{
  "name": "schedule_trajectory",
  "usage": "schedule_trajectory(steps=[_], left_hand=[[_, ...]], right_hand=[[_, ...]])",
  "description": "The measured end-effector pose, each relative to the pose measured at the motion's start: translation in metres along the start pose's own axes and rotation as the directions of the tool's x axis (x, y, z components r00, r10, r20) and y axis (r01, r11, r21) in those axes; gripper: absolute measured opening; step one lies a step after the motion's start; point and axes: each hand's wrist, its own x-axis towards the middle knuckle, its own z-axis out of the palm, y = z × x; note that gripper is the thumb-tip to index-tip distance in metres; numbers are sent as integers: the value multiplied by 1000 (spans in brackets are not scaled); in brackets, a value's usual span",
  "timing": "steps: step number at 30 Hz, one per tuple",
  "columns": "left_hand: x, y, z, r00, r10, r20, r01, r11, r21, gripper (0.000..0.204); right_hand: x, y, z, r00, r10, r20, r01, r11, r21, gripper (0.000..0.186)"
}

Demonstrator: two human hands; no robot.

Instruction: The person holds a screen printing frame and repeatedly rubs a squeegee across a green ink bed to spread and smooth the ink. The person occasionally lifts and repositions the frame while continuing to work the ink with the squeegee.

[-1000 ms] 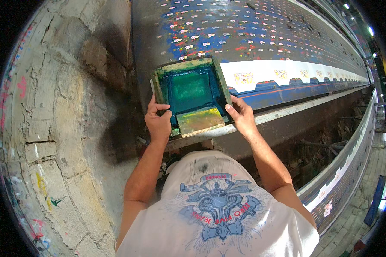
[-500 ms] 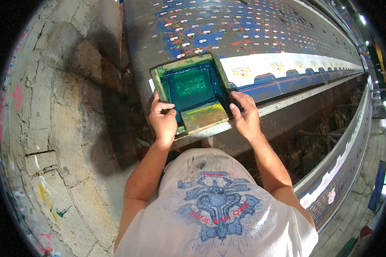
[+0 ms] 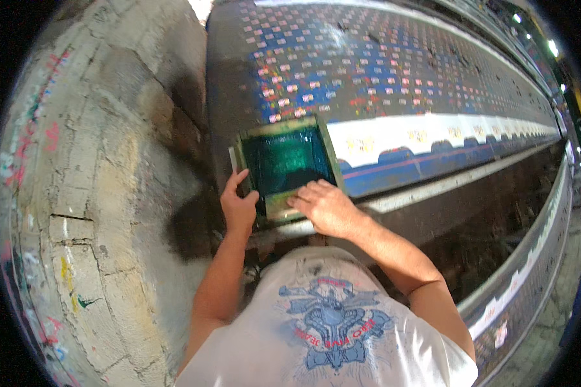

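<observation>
Moved off the right wall of the square, green-meshed wooden frame (image 3: 281, 128), the right hand (image 3: 326, 208) closes over its near-end yellowish wooden block (image 3: 277, 206); the left hand (image 3: 239, 205) alone pinches the left wall, at the paint-spotted tabletop's (image 3: 229, 90) near-left edge.

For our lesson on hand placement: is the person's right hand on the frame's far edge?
No, the right hand is at the near end of the frame, over the block.

open room above green framed screen (image 3: 331, 155), right hand (image 3: 327, 209) blocking near side, masonry (image 3: 103, 213) at left
</observation>
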Motion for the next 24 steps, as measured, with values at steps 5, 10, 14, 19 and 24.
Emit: schedule_trajectory(steps=[5, 10, 14, 19, 24], left_hand=[[0, -6, -10, 970, 237, 45, -228, 837, 497, 64], [1, 8, -16, 923, 358, 144, -339, 575, 744, 44], [-7, 30, -19, 896, 382, 228, -397, 454, 798, 42], [0, 20, -18, 895, 372, 245, -409, 468, 783, 41], [3, 22, -8, 898, 384, 216, -409, 546, 731, 37]], right_hand=[[33, 35, -29, 949, -72, 307, 57, 997, 58, 39], [93, 87, -33, 911, -45, 411, -5, 993, 120, 32], [119, 112, -13, 999, -50, 8, 50, 999, 19, 32], [118, 106, 8, 996, 67, 61, -69, 997, 25, 39], [78, 67, 3, 995, 72, 64, -68, 996, -56, 36]])
